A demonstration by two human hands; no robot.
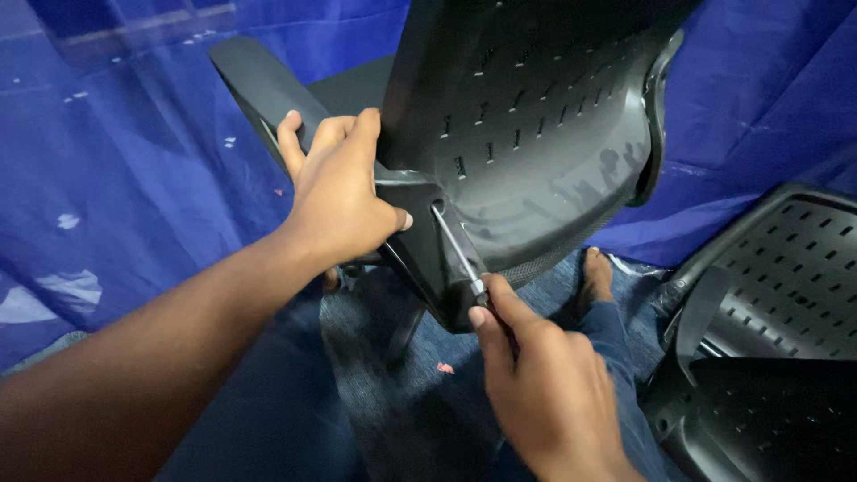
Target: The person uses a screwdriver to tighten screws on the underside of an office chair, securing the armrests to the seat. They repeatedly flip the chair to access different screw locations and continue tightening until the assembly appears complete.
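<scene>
A black plastic chair back [536,116] is filling the middle of the view, tilted and seen from its rear; its shell is glossy, curved and pierced by rows of short slots, and it is narrowing downward into a solid black bracket [428,259]; a black armrest [259,85] is jutting out to its upper left. The left hand [339,192] is pressing against the joint where the back meets the bracket, its grip wrapped around that edge with the thumb lying across the front. The right hand [544,393] is holding a screwdriver [457,250], grip closed narrowly on the handle; the thin metal shaft is slanting up to the left, its tip sitting in a recess of the bracket. Blue sheeting [134,178] is hanging behind; a second slotted black chair shell [786,268] is lying at the right, near a bare foot [596,272] on the floor.
</scene>
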